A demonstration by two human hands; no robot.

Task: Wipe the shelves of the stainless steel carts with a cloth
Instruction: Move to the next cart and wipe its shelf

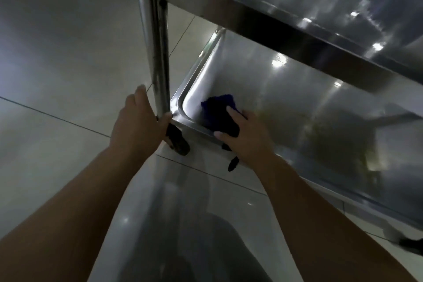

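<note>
Blue cloth: I am pressing it flat under my right hand, fingers spread, in the corner of the lower shelf.
Left hand: I am gripping the cart's upright post beside that corner.

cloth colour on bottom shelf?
Cloth: dark blue, under the right hand; left hand grips the post. Head view.

Seemingly a commercial kitchen: a stainless steel cart stands on pale glossy floor tiles
</note>
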